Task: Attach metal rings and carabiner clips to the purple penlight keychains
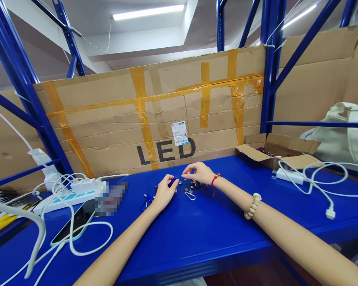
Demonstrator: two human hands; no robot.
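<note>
My left hand is closed around a small shiny dark-blue cylinder, held between thumb and fingers. My right hand hovers just to its right, thumb and forefinger pinched together; whatever may be between those fingertips is too small to make out. Below the right hand lies a pile of small dark and silvery metal parts on the blue table. A white snap hook rests at the near side of that pile. Beside my left wrist are several small blue pieces with a loop, partly hidden by the hand.
At the left are a white power strip, tangled white cables and a phone. An open cardboard box and a white charger with coiled cable stand at the right. A taped cardboard sheet walls the back.
</note>
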